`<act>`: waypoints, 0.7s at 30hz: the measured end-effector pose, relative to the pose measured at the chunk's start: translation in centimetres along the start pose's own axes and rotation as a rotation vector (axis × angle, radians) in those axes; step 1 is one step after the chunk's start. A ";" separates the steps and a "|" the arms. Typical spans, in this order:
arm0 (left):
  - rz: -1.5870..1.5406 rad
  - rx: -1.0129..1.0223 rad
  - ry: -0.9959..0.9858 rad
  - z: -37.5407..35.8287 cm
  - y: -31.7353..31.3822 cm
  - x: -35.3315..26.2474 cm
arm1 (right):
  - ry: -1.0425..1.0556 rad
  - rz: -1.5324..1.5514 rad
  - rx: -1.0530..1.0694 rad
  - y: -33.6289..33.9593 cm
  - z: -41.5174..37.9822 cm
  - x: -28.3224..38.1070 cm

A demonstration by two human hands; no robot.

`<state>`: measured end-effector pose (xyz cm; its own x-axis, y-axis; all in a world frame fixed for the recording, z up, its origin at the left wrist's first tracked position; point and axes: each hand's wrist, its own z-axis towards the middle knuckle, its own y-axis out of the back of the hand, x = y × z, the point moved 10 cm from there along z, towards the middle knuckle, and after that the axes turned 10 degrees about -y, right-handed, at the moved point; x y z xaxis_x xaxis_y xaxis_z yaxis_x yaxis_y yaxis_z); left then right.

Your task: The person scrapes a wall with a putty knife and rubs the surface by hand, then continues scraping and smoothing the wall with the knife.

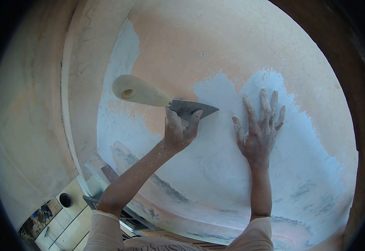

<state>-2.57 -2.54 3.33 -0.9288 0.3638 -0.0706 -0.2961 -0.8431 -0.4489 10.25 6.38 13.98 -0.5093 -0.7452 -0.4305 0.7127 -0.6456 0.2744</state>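
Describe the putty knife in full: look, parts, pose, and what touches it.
The putty knife has a thick, rounded cream handle with a hole near its butt and a flat, grey triangular metal blade smeared with filler. It lies nearly level, handle pointing left, blade tip pointing right. The left hand grips it at the blade's base. The blade looks pressed against the pale skimmed wall, though contact is hard to confirm.

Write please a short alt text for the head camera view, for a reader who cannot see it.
The left hand holds a putty knife by its blade end against a peach wall partly covered with white filler. The right hand lies flat on the filler, fingers spread. Both hands are dusted white.
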 end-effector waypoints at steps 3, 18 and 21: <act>-0.025 -0.216 0.234 2.2 2.9 4.0 | 0.005 -0.002 -0.009 0.0 -0.1 -0.1; -0.016 -0.202 0.270 2.1 2.7 2.9 | 0.002 -0.017 -0.026 -0.2 -0.2 -0.1; -0.125 -0.166 0.100 1.3 1.4 1.7 | 0.002 -0.008 -0.036 -0.1 0.0 -0.1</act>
<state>-4.84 -3.57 3.73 -0.8580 0.5058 -0.0890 -0.3595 -0.7153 -0.5993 10.18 6.51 13.97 -0.5140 -0.7395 -0.4346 0.7256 -0.6451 0.2395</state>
